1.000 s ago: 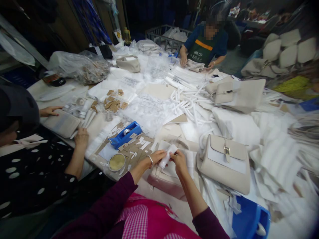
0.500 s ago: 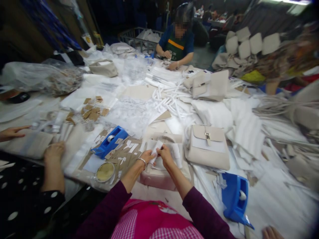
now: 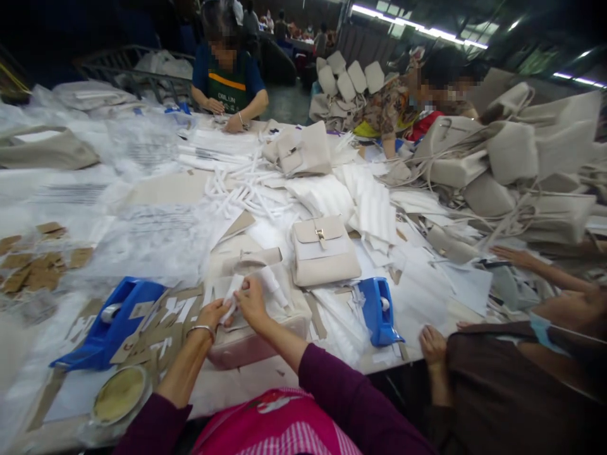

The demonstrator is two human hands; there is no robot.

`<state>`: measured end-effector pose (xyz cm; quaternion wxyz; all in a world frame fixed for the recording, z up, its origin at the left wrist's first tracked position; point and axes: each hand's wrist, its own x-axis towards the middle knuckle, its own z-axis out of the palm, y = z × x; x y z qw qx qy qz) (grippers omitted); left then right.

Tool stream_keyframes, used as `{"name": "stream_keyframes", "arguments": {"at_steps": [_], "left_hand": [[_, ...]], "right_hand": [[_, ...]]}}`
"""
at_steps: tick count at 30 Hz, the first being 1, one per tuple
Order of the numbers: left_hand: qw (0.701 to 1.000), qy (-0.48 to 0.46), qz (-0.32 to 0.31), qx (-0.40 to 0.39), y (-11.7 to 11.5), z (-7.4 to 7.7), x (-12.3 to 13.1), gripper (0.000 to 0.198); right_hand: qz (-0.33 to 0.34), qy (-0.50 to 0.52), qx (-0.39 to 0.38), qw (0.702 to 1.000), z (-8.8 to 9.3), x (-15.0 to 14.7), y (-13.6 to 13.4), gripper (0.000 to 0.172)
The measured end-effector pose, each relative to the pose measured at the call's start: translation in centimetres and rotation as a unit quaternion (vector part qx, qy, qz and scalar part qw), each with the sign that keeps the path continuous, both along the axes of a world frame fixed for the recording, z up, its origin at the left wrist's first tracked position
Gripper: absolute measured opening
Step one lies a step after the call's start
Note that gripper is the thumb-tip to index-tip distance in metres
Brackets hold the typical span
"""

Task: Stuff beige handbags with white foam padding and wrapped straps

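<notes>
Monitoring through the head camera, I read both hands at the near edge of the worktable, above a pale bag (image 3: 258, 341) that stands with its rounded, pinkish base toward the wearer.

Left hand (image 3: 214, 313): grasping. I observe thumb and fingers closed on the lower part of a white wrapping strip (image 3: 233, 294). A bracelet (image 3: 202, 328) encircles the wrist.

Right hand (image 3: 252, 299): grasping. I observe the fingertips pinching the same strip, just beside the left fingers. The exact finger placement beneath the strip is hidden from me.

Position of the strip: tilted, between the two hands, over the top of the pale bag. A second white roll (image 3: 274, 285) lies on the bag to the right of the right hand.

Surroundings, left: I locate a blue tape dispenser (image 3: 114, 319), brown board (image 3: 165, 325) strewn with white scraps, and a round container (image 3: 119, 395) with yellowish contents near the left forearm.

Surroundings, right: I locate a beige flap bag (image 3: 327, 256) with a metal clasp, standing near the pale bag, and another blue dispenser (image 3: 380, 311) in front of it. A co-worker's hand (image 3: 434, 347) rests at the table edge beyond, well apart from the wearer's hands.
</notes>
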<state>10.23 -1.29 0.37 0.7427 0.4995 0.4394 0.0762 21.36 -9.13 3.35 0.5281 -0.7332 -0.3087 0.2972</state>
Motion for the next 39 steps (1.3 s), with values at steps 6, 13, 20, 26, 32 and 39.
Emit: {"name": "stream_keyframes", "arguments": {"at_steps": [6, 13, 20, 26, 32, 39], "left_hand": [[0.999, 0.027, -0.008, 0.032, -0.1, 0.3, 0.0, 0.04], [0.998, 0.039, 0.006, 0.041, -0.4, 0.2, 0.0, 0.036], [0.997, 0.045, 0.008, 0.061, -0.8, 1.1, 0.4, 0.041], [0.997, 0.047, 0.015, 0.064, -1.0, 1.2, 0.4, 0.037], [0.998, 0.034, 0.03, 0.052, -0.9, 0.5, 0.2, 0.034], [0.996, 0.029, 0.075, 0.044, -1.1, 0.8, 0.3, 0.028]], "right_hand": [[-0.033, -0.06, -0.061, 0.996, 0.3, 2.7, -13.3, 0.017], [-0.081, -0.161, -0.215, 0.96, -5.9, 9.8, -25.2, 0.026], [0.054, -0.283, -0.256, 0.923, -7.1, 12.8, -20.7, 0.046], [0.128, -0.338, -0.284, 0.888, -7.2, 14.4, -18.0, 0.047], [0.152, -0.351, -0.274, 0.882, -6.9, 14.6, -18.5, 0.04], [0.167, -0.277, -0.255, 0.911, -6.4, 15.9, -18.3, 0.013]]}}
